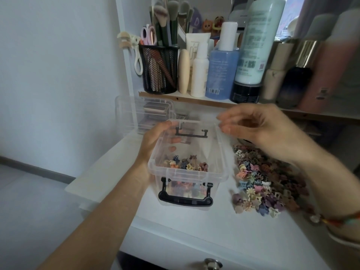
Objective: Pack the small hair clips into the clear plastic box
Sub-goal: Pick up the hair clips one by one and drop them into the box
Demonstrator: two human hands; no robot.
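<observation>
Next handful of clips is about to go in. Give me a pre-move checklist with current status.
1. Clear plastic box open at the top: ok.
2. Lid clear of the opening, behind the box to the left: ok.
3. Left hand grips the box's left wall: ok.
4. Room inside, boxed clips cover only the bottom: ok.
5. Pile of hair clips on the table right of the box: ok.
6. Right hand empty: cannot tell, blurred.

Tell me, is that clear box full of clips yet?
No, barely filled. Only a thin layer of clips covers the floor of the box, and a large pile lies on the table beside it.
</observation>
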